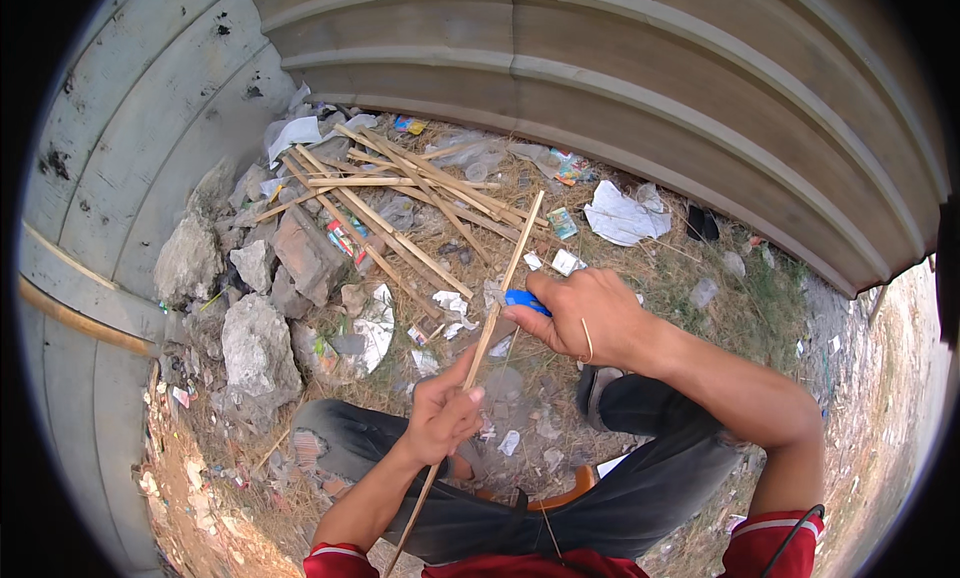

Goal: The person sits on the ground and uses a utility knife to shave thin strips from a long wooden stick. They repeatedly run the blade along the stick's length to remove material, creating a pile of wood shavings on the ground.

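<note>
- Head view, L hand [443, 415]: closed on wooden stick [487, 336], which passes through the fist, w/ one part beyond the hand & the rest below it.
- R hand [595, 313]: gripping blue tool [525, 300], beyond & right of L hand; tool against or just beside the stick (can't tell which); cutting edge unclear.
- Step in hand (judged): paring or scraping the stick. Next move prob. calls for a firm L grip, tool angled low to the wood, L fingers clear of its path.
- Long axis: slants from below-left of L hand to beyond R hand; far tip points away from L hand, slightly R, toward ribbed wall [650, 78].
- Surroundings: loose sticks [350, 182] beyond & left of R hand; rocks [258, 353] left of L hand.
</note>
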Demonstrator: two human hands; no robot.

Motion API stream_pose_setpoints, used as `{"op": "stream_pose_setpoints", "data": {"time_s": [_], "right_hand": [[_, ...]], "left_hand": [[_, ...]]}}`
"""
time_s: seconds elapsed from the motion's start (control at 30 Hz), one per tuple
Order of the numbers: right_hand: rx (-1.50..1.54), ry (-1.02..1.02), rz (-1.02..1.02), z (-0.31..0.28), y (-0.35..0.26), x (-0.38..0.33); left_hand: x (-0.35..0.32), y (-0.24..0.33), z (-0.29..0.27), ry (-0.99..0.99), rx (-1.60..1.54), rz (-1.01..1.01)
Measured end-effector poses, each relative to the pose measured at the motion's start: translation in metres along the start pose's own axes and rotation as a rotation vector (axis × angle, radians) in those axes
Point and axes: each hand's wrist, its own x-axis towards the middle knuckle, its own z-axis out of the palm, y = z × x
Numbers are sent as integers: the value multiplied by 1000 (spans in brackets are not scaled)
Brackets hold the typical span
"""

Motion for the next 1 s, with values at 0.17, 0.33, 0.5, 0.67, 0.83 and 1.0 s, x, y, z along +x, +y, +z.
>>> {"op": "stream_pose_setpoints", "data": {"time_s": [0.17,0.33,0.5,0.67,0.83,1.0], "right_hand": [[27,408,415,-44,104,32],[228,331,272,-42,69,1],[199,80,74,-27,4,-6],[146,-86,-8,-2,-27,-6],[-76,-37,15,-1,-15,10],[41,541,523,-77,122,38]], "left_hand": [[-20,-10,-3,-119,70,-98],[-10,-11,1,-101,70,16],[-5,0,2,-23,102,68],[-8,8,1,40,64,81],[-2,8,-3,45,78,84],[-30,-13,6,-172,234,24]]}}
